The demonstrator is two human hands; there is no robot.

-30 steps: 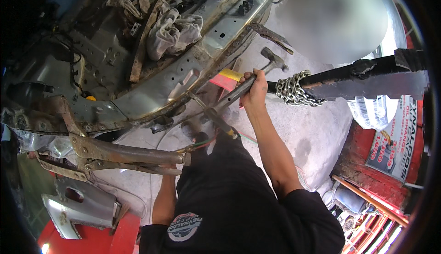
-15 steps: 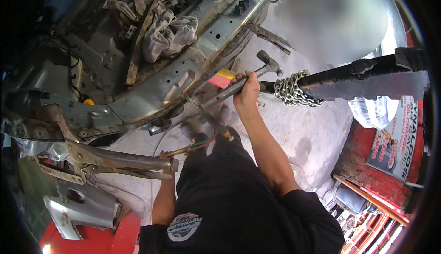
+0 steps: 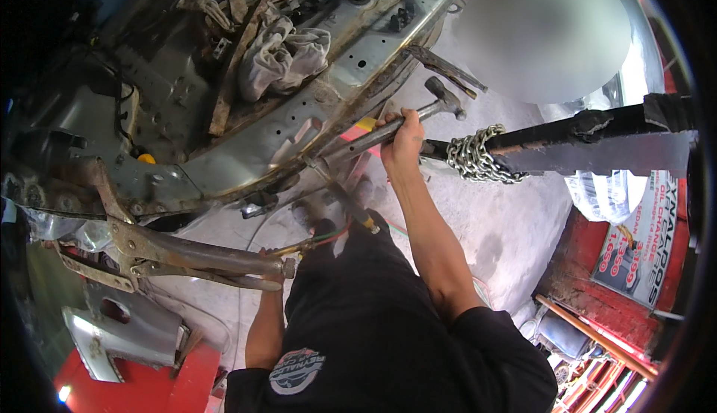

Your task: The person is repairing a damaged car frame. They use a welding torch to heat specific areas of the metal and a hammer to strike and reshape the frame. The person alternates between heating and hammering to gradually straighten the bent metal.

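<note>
My right hand is closed round the shaft of a hammer, close below its metal head, beside the car body's lower edge. Most of my left hand is hidden behind large rusty locking pliers. Its fingers seem wrapped round a brass gas torch with red and green hoses. The pliers are clamped on the edge of the bare grey car body panel. A second tool with a long shaft hangs from that edge, between my hands.
A black beam wrapped in chain reaches in from the right, close to my right hand. Grey rags and a rusty bar lie on the car body. A cut silver panel rests on something red at lower left.
The view has shifted slightly, moving the car body and pliers a little in the picture. My right hand still grips the hammer, and my left hand stays behind the pliers.
</note>
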